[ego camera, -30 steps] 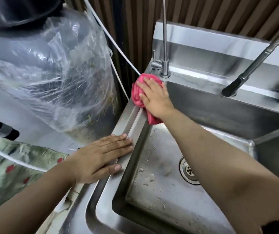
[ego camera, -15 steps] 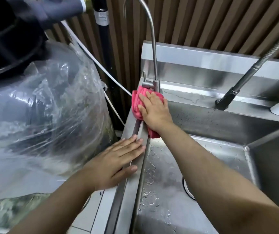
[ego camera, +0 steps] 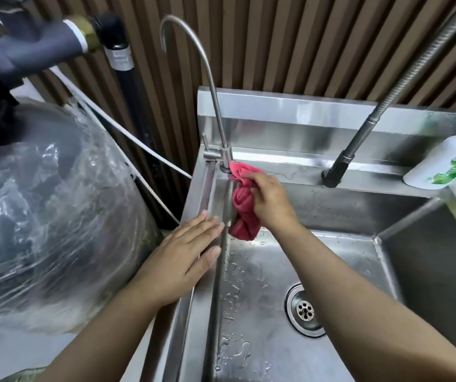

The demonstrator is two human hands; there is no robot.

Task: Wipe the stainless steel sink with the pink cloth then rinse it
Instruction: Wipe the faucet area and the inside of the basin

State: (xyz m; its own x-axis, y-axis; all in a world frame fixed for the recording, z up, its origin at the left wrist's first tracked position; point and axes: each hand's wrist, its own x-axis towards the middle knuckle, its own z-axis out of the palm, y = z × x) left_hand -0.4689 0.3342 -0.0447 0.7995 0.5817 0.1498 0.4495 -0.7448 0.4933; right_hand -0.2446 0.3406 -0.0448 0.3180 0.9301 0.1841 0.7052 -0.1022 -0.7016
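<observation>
**Cloth shifts from the rim to the back-left corner wall**

Since the earlier view, the right hand [ego camera: 269,201] has drawn the pink cloth [ego camera: 242,209] off the left rim and now clenches it bunched against the sink's [ego camera: 340,213] inner corner, just below the thin gooseneck faucet [ego camera: 222,150]. The left hand [ego camera: 187,259] stays flat and empty on the rim, bracing. Wiping appears to be moving inward; droplets remain on the basin floor, and rinsing is not yet begun.
</observation>
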